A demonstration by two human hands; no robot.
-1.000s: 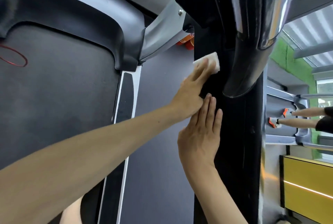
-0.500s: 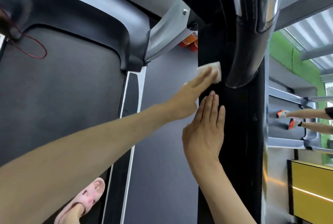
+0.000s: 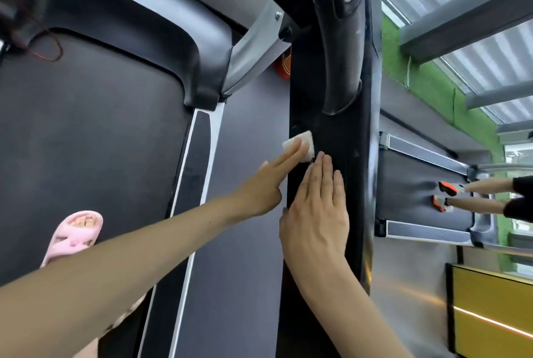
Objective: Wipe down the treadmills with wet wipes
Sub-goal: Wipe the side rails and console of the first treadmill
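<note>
A folded white wet wipe (image 3: 300, 144) lies flat against the black upright column (image 3: 340, 138) of the treadmill, just below the glossy handrail end (image 3: 337, 89). My left hand (image 3: 268, 184) reaches in from the lower left and presses the wipe with straight fingers. My right hand (image 3: 317, 207) rests flat on the same column directly below the wipe, fingers straight and together, fingertips beside the wipe's lower edge. The treadmill's dark running belt (image 3: 86, 141) fills the left side.
My foot in a pink slipper (image 3: 75, 233) stands on the belt at lower left. A red safety cord (image 3: 49, 49) hangs at top left. On the right, another person's legs in orange shoes (image 3: 445, 193) are on a neighbouring treadmill (image 3: 418, 184). A yellow panel (image 3: 490, 314) sits lower right.
My left hand has slid the wipe down the column, away from the handrail end and closer to my right hand's fingertips. The pink slipper has come into view.
</note>
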